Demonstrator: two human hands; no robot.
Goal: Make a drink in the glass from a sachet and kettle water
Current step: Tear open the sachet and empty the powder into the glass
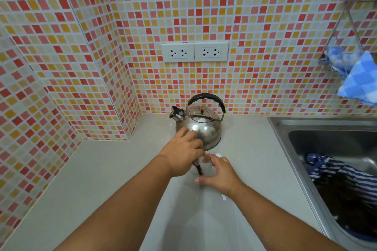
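Note:
A clear glass (205,166) stands on the grey counter (102,179) just in front of a steel kettle (201,126) with a black handle. My right hand (221,174) is wrapped around the glass's right side. My left hand (182,154) hovers over the glass's left rim, pinching a dark sachet (199,168) whose lower end points down into the glass. Most of the sachet is hidden under my fingers. Whether powder lies in the glass cannot be made out.
A steel sink (285,138) holding a striped cloth (342,173) lies to the right. A small white strip (224,197) rests on the counter near my right wrist. Wall sockets (194,52) are above the kettle. A wire rack with blue cloths (359,75) hangs at upper right.

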